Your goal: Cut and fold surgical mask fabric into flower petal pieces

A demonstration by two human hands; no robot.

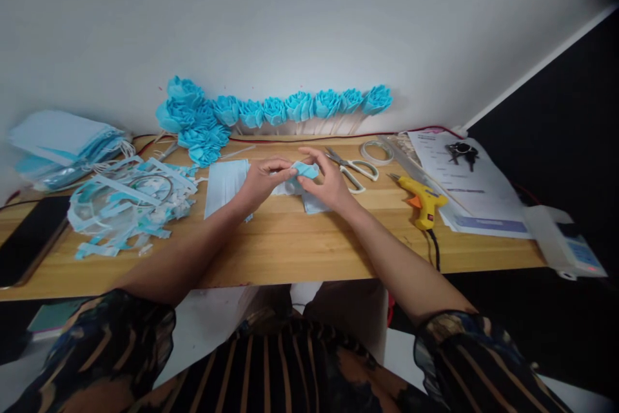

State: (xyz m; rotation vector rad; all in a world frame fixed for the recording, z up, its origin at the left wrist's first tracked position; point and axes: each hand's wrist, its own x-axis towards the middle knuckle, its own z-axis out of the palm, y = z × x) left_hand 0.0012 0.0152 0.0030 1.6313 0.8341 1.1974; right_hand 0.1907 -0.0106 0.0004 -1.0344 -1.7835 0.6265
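Observation:
Between my two hands, above the middle of the table, is a small folded piece of light blue fabric [306,170]. My left hand [267,180] pinches its left end between thumb and fingertips. Around its right side curl the fingers and thumb of my right hand [327,182]. Flat on the table beside my left hand lies a stack of pale blue mask sheets [225,184]. Another pale blue piece [314,203] is partly hidden beneath my right hand. Scissors with white handles [355,171] rest just right of that hand.
Blue fabric flowers [298,105] on sticks lean along the wall. At left are cut scraps [130,200], a mask pile [68,142] and a phone [33,239]. Rightward lie a tape roll [391,154], a yellow glue gun [425,201], papers [476,187] and keys [463,153].

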